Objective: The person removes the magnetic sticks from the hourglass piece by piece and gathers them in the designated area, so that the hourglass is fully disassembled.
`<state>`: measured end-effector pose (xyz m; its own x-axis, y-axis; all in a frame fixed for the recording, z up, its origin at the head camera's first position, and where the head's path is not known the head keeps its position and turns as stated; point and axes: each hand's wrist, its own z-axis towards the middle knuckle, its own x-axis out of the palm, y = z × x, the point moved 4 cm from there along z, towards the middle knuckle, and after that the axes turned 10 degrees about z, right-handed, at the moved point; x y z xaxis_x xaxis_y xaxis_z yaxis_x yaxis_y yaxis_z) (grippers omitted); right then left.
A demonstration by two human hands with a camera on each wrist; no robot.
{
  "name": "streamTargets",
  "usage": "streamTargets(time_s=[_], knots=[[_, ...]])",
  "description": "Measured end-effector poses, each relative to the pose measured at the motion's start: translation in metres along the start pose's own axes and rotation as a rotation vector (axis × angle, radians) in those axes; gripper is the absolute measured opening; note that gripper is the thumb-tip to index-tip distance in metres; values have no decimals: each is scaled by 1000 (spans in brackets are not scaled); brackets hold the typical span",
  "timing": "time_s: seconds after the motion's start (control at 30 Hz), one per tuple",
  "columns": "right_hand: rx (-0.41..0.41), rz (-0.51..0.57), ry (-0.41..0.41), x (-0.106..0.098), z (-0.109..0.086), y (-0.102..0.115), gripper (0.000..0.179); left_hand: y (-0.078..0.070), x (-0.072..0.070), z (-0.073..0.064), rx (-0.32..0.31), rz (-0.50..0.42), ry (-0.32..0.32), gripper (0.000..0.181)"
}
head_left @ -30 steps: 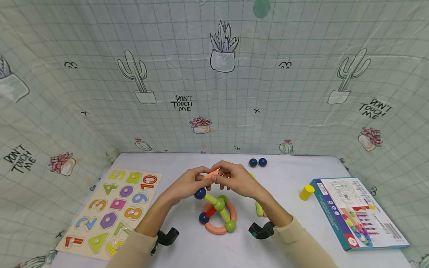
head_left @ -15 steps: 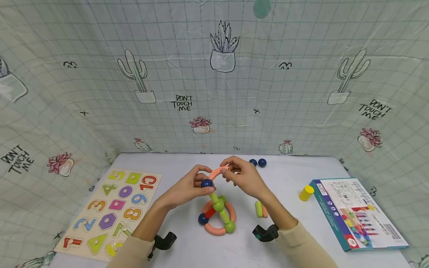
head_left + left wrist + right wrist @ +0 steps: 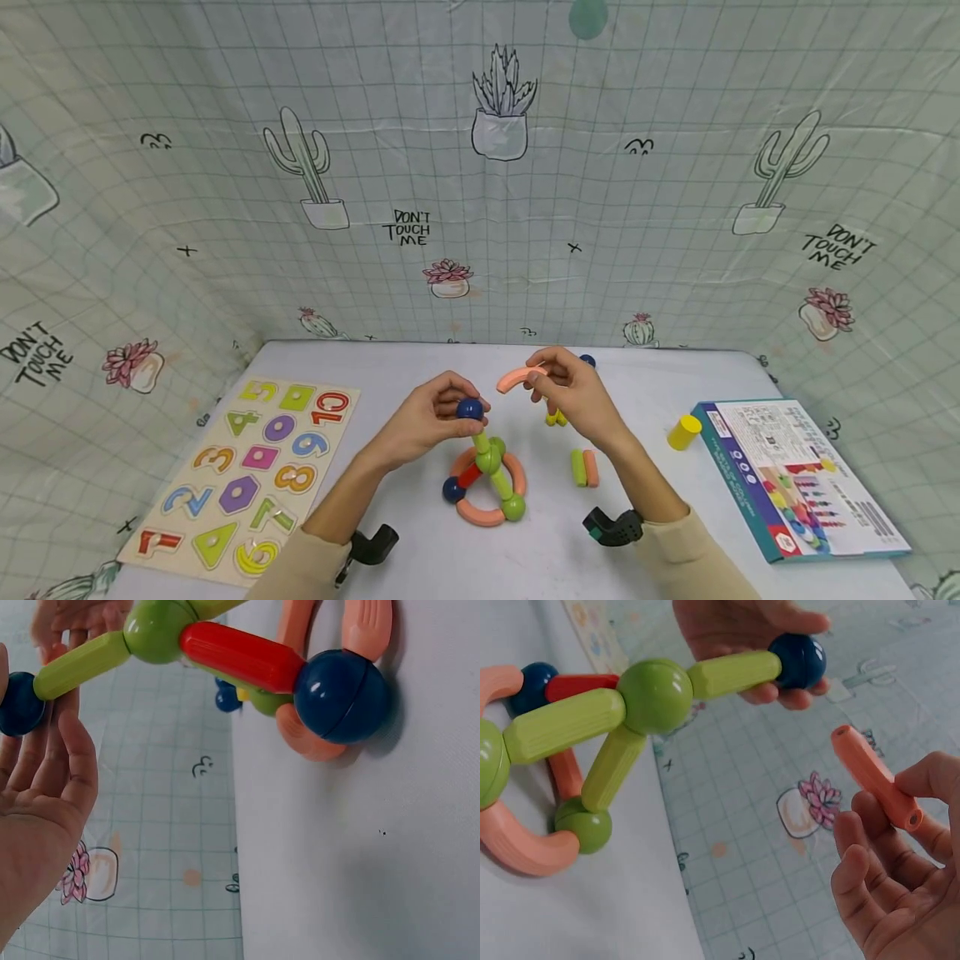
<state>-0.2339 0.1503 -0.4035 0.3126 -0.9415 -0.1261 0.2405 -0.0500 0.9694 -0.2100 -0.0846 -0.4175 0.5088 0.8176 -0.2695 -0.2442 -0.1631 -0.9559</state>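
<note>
A magnetic stick-and-ball structure stands mid-table, with salmon curved sticks (image 3: 480, 517) ringing its base and a green ball (image 3: 489, 460) above them. A red stick (image 3: 240, 656) links that green ball to a low blue ball (image 3: 343, 696). On top, a light-green stick (image 3: 733, 675) leads to another blue ball (image 3: 470, 408), which my left hand (image 3: 423, 423) holds between thumb and fingers. To the right and higher, my right hand (image 3: 579, 402) pinches a salmon curved stick (image 3: 870, 771) by one end; its other end points towards the blue ball, apart from it.
A number puzzle board (image 3: 247, 450) lies on the left. At right are a yellow cylinder (image 3: 684, 433) and a printed box (image 3: 813, 483). Short green (image 3: 578, 468) and salmon (image 3: 592, 468) sticks lie near the right forearm. Behind the right hand are yellow pieces (image 3: 557, 417) and a blue ball (image 3: 588, 360).
My right hand has moved right with the curved stick, drawing it away from the top blue ball. My left hand has shifted from the curved stick onto that ball.
</note>
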Motion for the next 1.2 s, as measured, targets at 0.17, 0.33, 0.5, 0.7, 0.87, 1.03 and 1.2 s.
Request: streamTargets(time_s=[0.17,0.33,0.5,0.7,0.87,1.03,1.2], knots=[[54,20,-55,-14,-3,-9,26,-5,4,2,42,75,-6,37],[104,-43,-143,-35,-6,-26,26,-8,7,4,59,145,-9,36],[213,-162,-258,-61,-12,-51,32,-9,7,5,79,154,-4,37],[394,-226,-314,-82,-21,-80,35,-7,10,3,71,181,10,43],[472,-260,-338,-90,-23,-100,34,-2,12,0,56,240,18,50],[470,-407,-316,-93,-23,-112,31,-1,12,-1,75,290,18,57],[426,-558,-310,-90,-20,-111,32,2,12,1,69,337,20,55]])
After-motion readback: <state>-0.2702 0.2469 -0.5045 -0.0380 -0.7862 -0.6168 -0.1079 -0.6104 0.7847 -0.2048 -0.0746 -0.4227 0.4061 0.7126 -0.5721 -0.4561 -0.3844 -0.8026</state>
